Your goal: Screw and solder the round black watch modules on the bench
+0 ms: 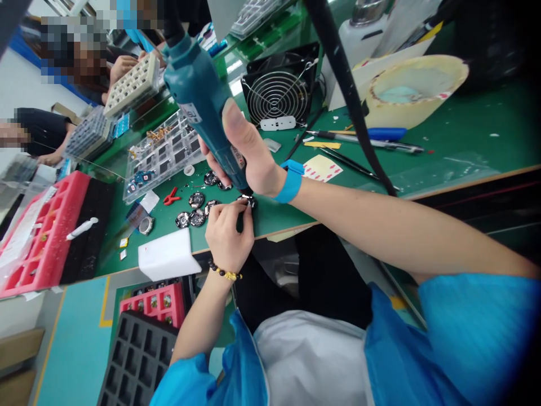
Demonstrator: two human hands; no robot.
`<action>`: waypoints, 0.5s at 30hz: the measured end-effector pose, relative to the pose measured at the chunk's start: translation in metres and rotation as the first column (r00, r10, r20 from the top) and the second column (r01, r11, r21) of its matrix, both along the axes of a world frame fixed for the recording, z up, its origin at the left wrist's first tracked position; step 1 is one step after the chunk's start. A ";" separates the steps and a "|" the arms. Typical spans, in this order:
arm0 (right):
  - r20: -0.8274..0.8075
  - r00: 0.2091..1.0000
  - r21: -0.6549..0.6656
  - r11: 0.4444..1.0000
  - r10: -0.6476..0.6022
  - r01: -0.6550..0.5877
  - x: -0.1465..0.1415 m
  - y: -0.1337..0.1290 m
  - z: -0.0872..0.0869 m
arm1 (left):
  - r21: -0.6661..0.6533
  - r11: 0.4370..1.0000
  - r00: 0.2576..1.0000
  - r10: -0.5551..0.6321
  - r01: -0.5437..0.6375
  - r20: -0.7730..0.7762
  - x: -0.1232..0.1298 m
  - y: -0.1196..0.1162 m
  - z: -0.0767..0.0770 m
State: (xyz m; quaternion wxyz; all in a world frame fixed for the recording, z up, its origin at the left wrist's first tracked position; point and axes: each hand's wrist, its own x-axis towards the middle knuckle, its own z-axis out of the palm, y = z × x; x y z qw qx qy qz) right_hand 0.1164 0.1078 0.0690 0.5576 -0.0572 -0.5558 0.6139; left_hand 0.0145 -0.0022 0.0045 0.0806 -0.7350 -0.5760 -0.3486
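Note:
My right hand (pixel 249 152) is shut around a teal electric screwdriver (pixel 198 93), whose tip points down at a round black circuit module (pixel 247 201). My left hand (pixel 226 234) pinches that module's edge on the green bench mat (pixel 270 217), with a small black item showing between its fingers. Several similar modules (pixel 196 217) lie just left of it. Beyond them stand a clear tray of square parts (pixel 160 158) and small red-handled snips (pixel 171 195). A white foam block (pixel 167 255) lies near the bench edge.
A red foam tray (pixel 42 237) sits at the bench's left end, and a wire fan (pixel 279 93) stands behind my hands. Pens (pixel 363 138) lie to the right under a black cable (pixel 350 90). A co-worker's hand (pixel 122 67) holds a white tray at far left.

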 end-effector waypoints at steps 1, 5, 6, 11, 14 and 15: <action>-0.009 1.000 -0.002 1.000 0.002 -0.002 0.000 0.000 -0.001 | 0.002 1.000 1.000 0.001 -0.001 -0.004 0.000 0.000 0.000; -0.057 0.998 0.010 1.000 0.011 -0.010 -0.001 0.005 -0.003 | 0.002 1.000 1.000 0.010 -0.010 -0.007 0.000 0.000 0.000; -0.067 0.998 0.006 1.000 0.011 -0.011 0.000 0.006 -0.003 | 0.001 1.000 1.000 0.014 -0.014 -0.002 0.000 -0.001 0.000; -0.119 0.993 -0.053 0.998 0.013 -0.020 0.007 0.009 0.003 | -0.019 1.000 0.999 0.020 -0.019 0.040 -0.001 -0.001 -0.001; -0.176 0.984 -0.078 0.996 0.025 -0.040 0.013 0.011 0.010 | -0.030 0.999 0.998 0.023 -0.022 0.059 0.000 -0.001 0.000; -0.205 0.979 -0.092 0.995 0.017 -0.037 0.014 0.012 0.012 | -0.031 0.999 0.998 0.024 -0.022 0.066 0.000 -0.001 0.000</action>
